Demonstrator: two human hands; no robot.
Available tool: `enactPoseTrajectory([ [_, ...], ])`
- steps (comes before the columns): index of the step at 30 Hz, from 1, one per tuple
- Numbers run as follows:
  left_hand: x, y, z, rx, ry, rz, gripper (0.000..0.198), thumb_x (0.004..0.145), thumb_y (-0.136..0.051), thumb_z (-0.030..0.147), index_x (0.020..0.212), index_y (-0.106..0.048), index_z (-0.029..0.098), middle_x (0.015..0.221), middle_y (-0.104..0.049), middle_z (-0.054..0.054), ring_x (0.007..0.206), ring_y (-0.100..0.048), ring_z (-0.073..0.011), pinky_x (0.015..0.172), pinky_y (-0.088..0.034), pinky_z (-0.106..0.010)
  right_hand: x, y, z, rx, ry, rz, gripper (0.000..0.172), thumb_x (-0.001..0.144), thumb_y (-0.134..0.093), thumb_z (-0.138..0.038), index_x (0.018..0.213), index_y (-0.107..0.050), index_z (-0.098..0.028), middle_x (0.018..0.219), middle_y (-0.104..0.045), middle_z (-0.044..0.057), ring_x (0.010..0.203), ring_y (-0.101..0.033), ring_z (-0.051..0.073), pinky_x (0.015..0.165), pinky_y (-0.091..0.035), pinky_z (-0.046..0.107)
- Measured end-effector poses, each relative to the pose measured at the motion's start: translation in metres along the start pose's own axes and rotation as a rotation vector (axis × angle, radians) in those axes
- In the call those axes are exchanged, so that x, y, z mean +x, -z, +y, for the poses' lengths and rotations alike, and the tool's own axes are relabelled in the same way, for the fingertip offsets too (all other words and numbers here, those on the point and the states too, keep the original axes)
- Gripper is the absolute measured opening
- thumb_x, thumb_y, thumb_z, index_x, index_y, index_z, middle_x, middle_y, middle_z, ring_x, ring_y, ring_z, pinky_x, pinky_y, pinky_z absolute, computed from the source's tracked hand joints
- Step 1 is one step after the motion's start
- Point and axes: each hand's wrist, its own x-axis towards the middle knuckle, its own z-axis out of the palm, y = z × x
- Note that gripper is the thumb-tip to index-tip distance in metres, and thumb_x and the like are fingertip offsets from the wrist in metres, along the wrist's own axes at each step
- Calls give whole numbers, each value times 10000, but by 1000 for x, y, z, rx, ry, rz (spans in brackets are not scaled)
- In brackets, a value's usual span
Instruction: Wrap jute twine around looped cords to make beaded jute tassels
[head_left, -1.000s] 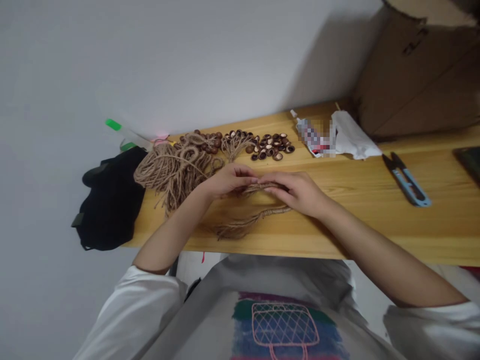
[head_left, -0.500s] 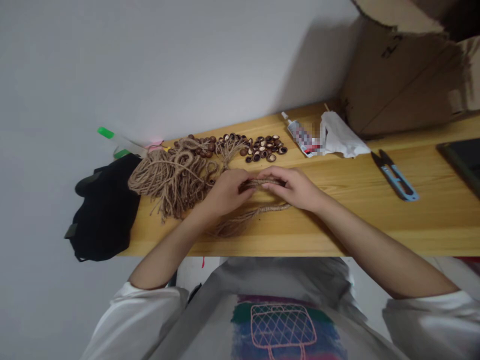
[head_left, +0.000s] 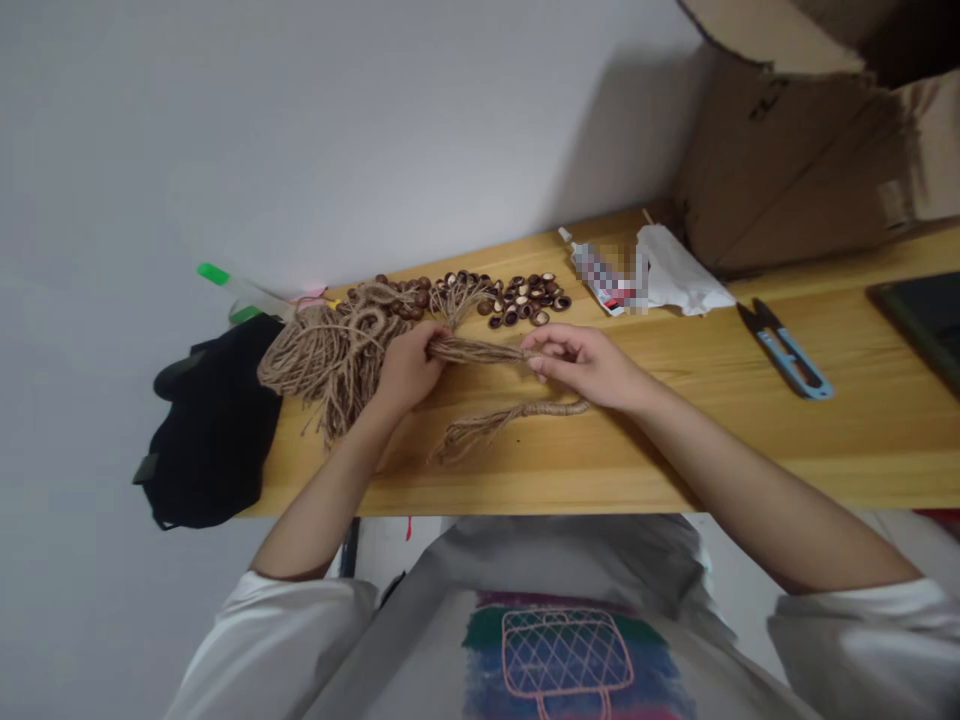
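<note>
Gripping twine strands [head_left: 480,350], seemingly pinched at right, both hands [head_left: 411,368] [head_left: 583,364] sit near brown shells [head_left: 523,300].

Rough, matt cord strands [head_left: 480,351], smooth, faintly glossy wooden tabletop [head_left: 600,475], matt black bundle [head_left: 214,430], perhaps cloth.

The twine [head_left: 480,351] is tan, the snips [head_left: 781,359] light blue and dark-bladed, the tabletop [head_left: 630,475] yellow with wood grain

No legible text, only unclear dark marks [head_left: 766,104] on the cardboard box [head_left: 795,180]
</note>
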Motion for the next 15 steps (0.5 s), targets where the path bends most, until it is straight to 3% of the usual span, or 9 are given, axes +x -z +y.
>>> enactPoseTrajectory([
  [5,6,9,-17,-202,186,21,275,644,-469,78,883,-594,131,798,-629,-27,709,-563,-143,700,-458,-274,1,2,2,74,-50,-19,291,759,-629,-316,958,-567,-114,562,-550,-56,397,-337,31,393,-237,176],
  [8,7,14,-18,-244,209,20,267,672,-494,90,925,-571,131,783,-605,-24,690,-555,-136,685,-468,-272,1,2,5,129,-108,-6,302,747,-653,-345,932,-561,-124,542,-547,-65,353,-325,25,348,-218,169],
  [13,-5,27,5,2,-45,156,265,662,-495,30,875,-602,145,907,-635,-69,850,-576,-183,796,-471,-314,2,1,8,173,-149,15,305,728,-689,-356,900,-565,-136,523,-541,-72,334,-336,21,323,-215,154],
  [15,-11,30,19,-16,-174,127,234,728,-468,53,864,-622,165,909,-666,-53,877,-597,-178,821,-473,-309,2,1,8,177,-150,9,301,726,-693,-349,896,-567,-135,525,-545,-70,335,-340,19,324,-222,151],
])
